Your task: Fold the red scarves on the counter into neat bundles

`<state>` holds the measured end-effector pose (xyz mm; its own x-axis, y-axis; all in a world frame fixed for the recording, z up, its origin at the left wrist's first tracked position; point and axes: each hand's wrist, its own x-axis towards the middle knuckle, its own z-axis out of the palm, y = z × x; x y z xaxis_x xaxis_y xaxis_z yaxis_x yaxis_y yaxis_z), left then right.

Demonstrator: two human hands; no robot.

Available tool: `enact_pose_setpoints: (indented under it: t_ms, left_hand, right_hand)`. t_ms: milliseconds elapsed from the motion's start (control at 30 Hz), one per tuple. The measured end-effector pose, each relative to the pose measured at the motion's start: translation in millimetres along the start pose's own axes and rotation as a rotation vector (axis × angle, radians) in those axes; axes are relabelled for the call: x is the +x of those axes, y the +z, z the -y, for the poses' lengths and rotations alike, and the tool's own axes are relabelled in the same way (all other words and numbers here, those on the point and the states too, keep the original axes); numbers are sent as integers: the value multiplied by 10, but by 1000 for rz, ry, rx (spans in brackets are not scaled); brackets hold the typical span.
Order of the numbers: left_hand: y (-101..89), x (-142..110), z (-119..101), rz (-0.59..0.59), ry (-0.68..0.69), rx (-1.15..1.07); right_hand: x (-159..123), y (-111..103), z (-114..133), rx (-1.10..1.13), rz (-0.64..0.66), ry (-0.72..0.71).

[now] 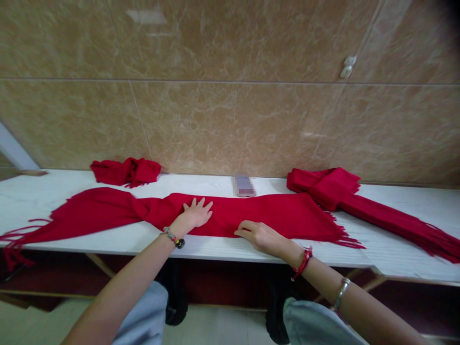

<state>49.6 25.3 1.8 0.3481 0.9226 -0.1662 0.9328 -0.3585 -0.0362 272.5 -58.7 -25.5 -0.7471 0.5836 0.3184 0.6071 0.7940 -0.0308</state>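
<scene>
A long red scarf (283,213) lies stretched across the white tabletop, with fringes at both ends. Its right part is spread flat, while the left part is twisted and creased. My left hand (195,213) rests flat on the scarf near its middle, fingers spread. At the scarf's near edge, right of that, my right hand (257,235) pinches the fabric between thumb and fingers.
Behind on the left is a crumpled red scarf (125,171). Another red scarf (334,187), loosely folded, trails toward the right edge. A phone-like object (245,186), partly pixelated, lies near the tiled wall (223,124). The white table (215,246) has its front edge close to my legs.
</scene>
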Motion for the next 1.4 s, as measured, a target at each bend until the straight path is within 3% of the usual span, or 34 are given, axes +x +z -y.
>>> enact_pose_setpoints:
  t_ms: [133, 200, 300, 433, 500, 567, 633, 767, 900, 1100, 1400]
  left_hand:
    - [26, -40, -152, -38, 451, -18]
    - [41, -19, -193, 41, 527, -44]
    - [55, 95, -88, 104, 363, -74]
    - [43, 259, 223, 64, 63, -87]
    - [27, 270, 292, 30, 4, -40]
    - [13, 220, 252, -30, 53, 14]
    - [8, 133, 133, -76, 208, 20]
    - [36, -17, -63, 39, 482, -41]
    - [58, -33, 6, 117, 384, -85]
    - [41, -12, 159, 158, 222, -86]
    - [12, -113, 116, 180, 283, -133]
  right_hand:
    - [6, 10, 17, -38, -1, 35]
    - [7, 1, 24, -53, 11, 25]
    - [5, -32, 39, -55, 25, 9]
    - [10, -45, 42, -11, 27, 22]
    - [18, -18, 25, 21, -7, 35]
    - [26, 25, 1, 35, -34, 46]
    - [29, 65, -25, 33, -32, 55]
    - [22, 78, -59, 38, 77, 65]
    - [19, 26, -67, 10, 208, 188]
    - [-1, 40, -55, -34, 227, 314]
    - [240, -83, -230, 164, 256, 342]
